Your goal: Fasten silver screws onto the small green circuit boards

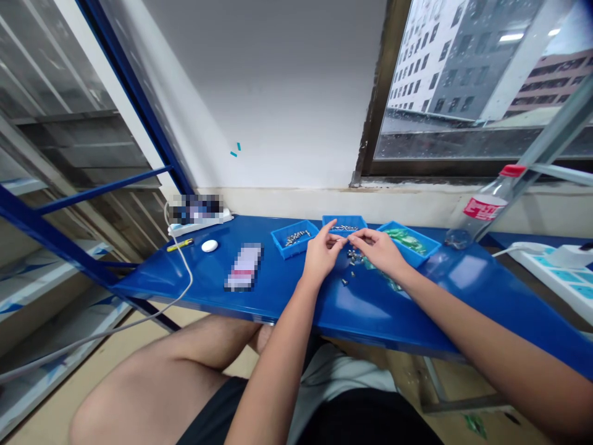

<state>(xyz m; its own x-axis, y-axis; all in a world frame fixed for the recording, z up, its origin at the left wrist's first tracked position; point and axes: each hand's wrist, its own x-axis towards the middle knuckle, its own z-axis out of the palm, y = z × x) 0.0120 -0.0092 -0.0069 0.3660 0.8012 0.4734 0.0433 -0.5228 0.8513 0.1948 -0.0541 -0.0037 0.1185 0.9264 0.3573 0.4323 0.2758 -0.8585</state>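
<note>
My left hand and my right hand meet above the blue table, fingertips almost touching. Each pinches with thumb and fingers; whatever is between them is too small to make out. The left index finger points upward. Below the hands lies a loose pile of small metal parts that look like screws, with a few strays nearer me. Just beyond the hands, a blue tray contains more small metal pieces. To the left, another blue tray has similar parts. Right of my hands, a third blue tray holds green plastic packets.
On the blue table are a blurred phone, a white oval case, a yellow tool and a white cable. A plastic bottle stands at the right; a power strip lies beyond it.
</note>
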